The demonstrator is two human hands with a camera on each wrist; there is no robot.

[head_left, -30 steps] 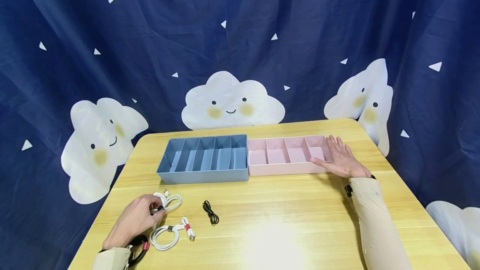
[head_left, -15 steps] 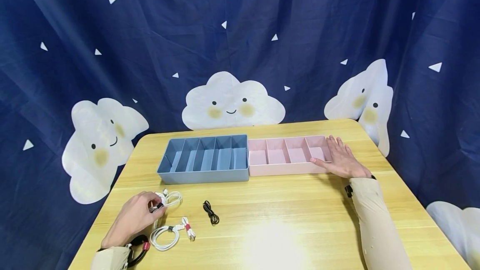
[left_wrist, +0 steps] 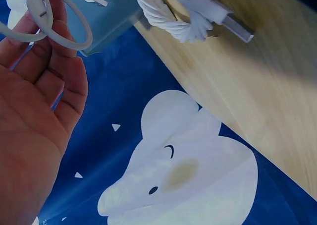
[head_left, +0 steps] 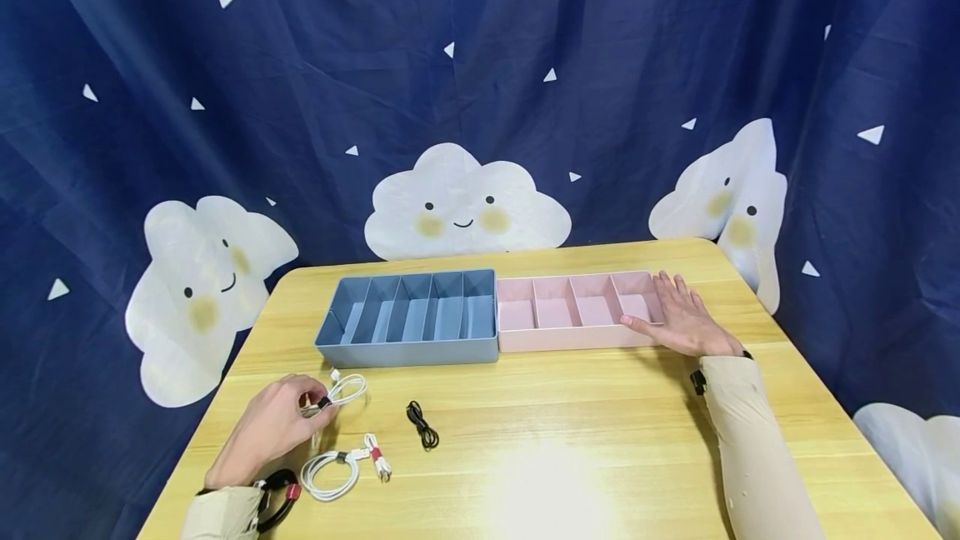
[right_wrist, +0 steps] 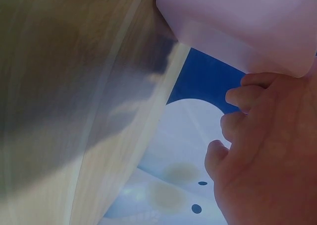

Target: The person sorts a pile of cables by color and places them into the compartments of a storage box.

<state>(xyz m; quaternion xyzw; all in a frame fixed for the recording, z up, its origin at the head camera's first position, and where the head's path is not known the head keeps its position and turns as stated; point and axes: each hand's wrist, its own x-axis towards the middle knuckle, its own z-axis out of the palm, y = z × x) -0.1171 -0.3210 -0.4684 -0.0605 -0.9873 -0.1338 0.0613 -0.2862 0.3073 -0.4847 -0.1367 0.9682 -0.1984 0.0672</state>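
My left hand (head_left: 272,426) pinches a coiled white cable (head_left: 349,388) with a black tie, at the table's left side in front of the blue box (head_left: 408,352). In the left wrist view, white loops (left_wrist: 74,34) hang at the fingertips of the left hand (left_wrist: 34,106). My right hand (head_left: 688,319) rests on the right end of the pink box (head_left: 573,337), fingers straight, thumb on its front rim. The right wrist view shows the right hand (right_wrist: 272,140) against the pink box (right_wrist: 237,27).
Nearer the front lie a white cable coil (head_left: 327,476), a short white cable with a red tie (head_left: 378,457) and a black cable (head_left: 422,425). A black cable with a red tie (head_left: 279,500) is beside the left wrist. The two boxes stand side by side on the wooden table (head_left: 637,440).
My left hand has risen slightly and moved a little toward the blue box with the white cable. The right hand stays in place on the pink box.
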